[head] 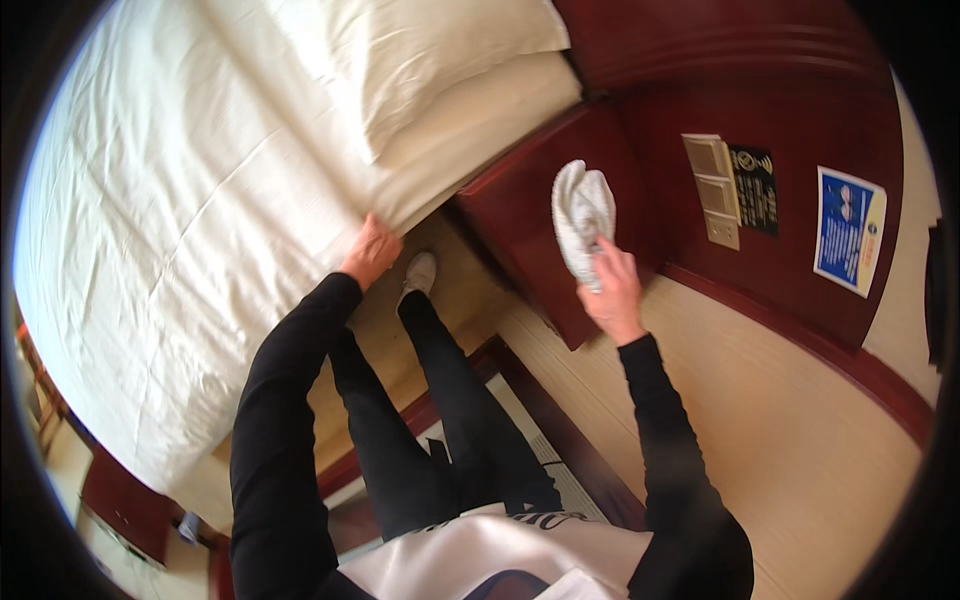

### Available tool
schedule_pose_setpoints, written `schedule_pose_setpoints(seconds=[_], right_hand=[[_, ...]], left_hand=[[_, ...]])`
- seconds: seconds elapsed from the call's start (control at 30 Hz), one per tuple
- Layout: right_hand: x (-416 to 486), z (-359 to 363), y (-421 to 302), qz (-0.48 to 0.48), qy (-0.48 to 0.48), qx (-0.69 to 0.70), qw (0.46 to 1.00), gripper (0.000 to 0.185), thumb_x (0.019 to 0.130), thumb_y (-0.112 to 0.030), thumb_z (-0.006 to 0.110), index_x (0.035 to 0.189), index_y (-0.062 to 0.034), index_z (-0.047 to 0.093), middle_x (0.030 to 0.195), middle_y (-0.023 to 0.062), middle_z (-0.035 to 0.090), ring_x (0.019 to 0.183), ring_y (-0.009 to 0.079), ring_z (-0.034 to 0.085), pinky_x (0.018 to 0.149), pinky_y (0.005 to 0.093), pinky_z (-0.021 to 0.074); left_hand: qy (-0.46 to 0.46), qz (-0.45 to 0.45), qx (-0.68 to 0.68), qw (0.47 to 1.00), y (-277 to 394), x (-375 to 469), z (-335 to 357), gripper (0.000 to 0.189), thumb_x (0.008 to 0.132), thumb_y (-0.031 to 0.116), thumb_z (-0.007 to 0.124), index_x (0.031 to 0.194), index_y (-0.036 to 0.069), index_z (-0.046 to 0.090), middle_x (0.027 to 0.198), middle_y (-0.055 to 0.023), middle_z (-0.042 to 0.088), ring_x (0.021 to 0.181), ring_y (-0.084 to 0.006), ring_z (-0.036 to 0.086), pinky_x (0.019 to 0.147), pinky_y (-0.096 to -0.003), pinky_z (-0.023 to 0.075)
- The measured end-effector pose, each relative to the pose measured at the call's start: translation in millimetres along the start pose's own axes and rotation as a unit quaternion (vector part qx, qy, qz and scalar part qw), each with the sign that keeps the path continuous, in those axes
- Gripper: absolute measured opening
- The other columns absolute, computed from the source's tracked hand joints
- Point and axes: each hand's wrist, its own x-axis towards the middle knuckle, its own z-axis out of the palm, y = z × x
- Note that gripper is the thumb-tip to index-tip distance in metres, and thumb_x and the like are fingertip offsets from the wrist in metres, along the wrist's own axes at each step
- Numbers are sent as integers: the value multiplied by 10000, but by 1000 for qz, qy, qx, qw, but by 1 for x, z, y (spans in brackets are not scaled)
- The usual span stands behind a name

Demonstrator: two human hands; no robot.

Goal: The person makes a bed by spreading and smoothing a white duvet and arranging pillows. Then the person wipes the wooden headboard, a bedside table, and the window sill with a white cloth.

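Note:
My left hand (373,253) is at the side edge of a bed, its fingers curled on the white bedding (225,202). Part of those fingers is hidden by the hand itself. In my right hand (616,292) is a bunched white textured cloth (581,206), held above a dark red wooden nightstand (540,217). The nightstand stands beside the head of the bed. A white pillow (442,60) lies at the bed's upper end, on top of another white layer.
Behind the nightstand rises a dark red wall panel (802,120) with switches and a socket (712,191) and a printed notice (850,231). A dark red framed object (592,450) lies around my legs. My shoe (420,274) is between bed and nightstand. Another red cabinet (127,502) stands lower left.

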Motion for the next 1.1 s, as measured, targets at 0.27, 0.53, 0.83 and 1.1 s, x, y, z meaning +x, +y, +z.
schedule_pose_setpoints(seconds=[0.27,0.53,0.83,1.1], right_hand=[[45,140,22,143,-5,26,989,620,813,-477,647,1374,-309,445,1551,155,112,1374,489,146,966,626,288],[210,118,106,44,197,14,979,444,784,-379,621,1221,-313,576,1351,47,469,1302,354,354,902,617,381],[-25,133,257,239,232,18,943,438,777,-205,583,1194,-75,543,1293,212,496,1202,389,458,1013,464,372],[-94,190,54,197,134,67,969,431,840,-424,564,1221,-224,569,1407,171,372,1252,458,348,931,589,338]], left_hand=[[58,82,-182,978,10,-4,-47,176,766,294,681,813,141,608,749,-15,595,806,-206,552,703,-361,395],[70,-1,-440,895,151,46,-62,242,808,108,632,1045,69,606,919,-129,572,904,-338,553,781,-433,473],[0,-124,-471,874,131,-12,-36,154,827,117,573,973,74,602,896,-132,592,904,-335,593,757,-424,500],[20,-265,-522,810,152,-53,-10,131,836,114,568,936,53,626,891,-182,628,839,-373,610,721,-441,496]])
